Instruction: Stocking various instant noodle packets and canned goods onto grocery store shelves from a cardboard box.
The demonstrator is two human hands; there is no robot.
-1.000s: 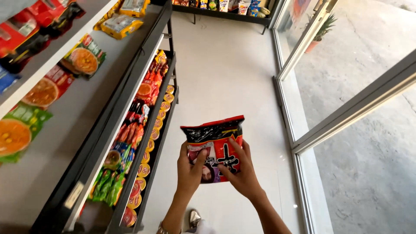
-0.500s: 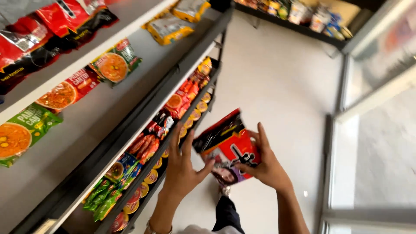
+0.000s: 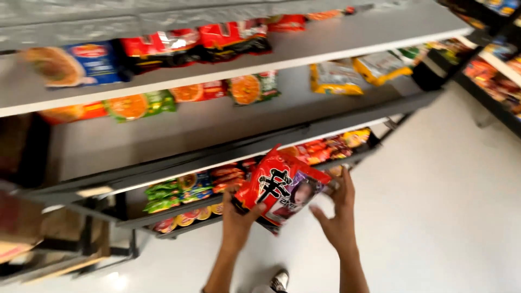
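Bright, even light; motion blur smears the whole picture.

Both hands hold a red and black crinkly plastic noodle packet (image 3: 282, 189) tilted before grey metal shelves (image 3: 217, 126): the left hand (image 3: 237, 222) grips its lower left edge, the right hand (image 3: 339, 217) its right side. Bright snack packets (image 3: 195, 40) line the shelves above the white floor (image 3: 445, 206).
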